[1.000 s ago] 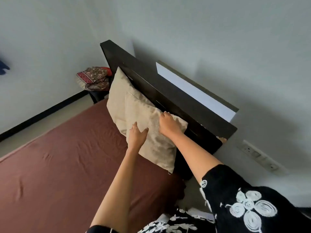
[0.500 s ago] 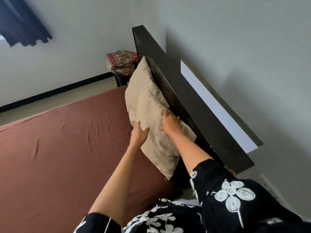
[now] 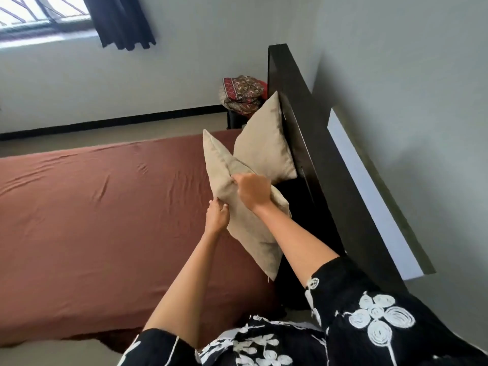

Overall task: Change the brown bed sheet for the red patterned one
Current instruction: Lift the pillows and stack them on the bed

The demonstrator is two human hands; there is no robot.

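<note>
Your left hand [image 3: 217, 216] and right hand [image 3: 253, 192] grip the near pillow [image 3: 248, 231] above the spread brown sheet [image 3: 105, 207]; the red patterned sheet [image 3: 243, 93] lies bundled beside the headboard [image 3: 317, 154]. Swinging wide could topple the far pillow [image 3: 264, 149].

Left hand [image 3: 217, 216]: fingers partly out of sight behind the near pillow [image 3: 248, 228]; right hand [image 3: 253, 192]: fingertips sunk in a fabric fold. The red patterned sheet [image 3: 241, 93], folded, is partly covered by the far pillow [image 3: 264, 149] and headboard [image 3: 317, 143]. Brown sheet [image 3: 105, 207] cut by left edge; window [image 3: 31, 17] cut top-left, blurred.
</note>
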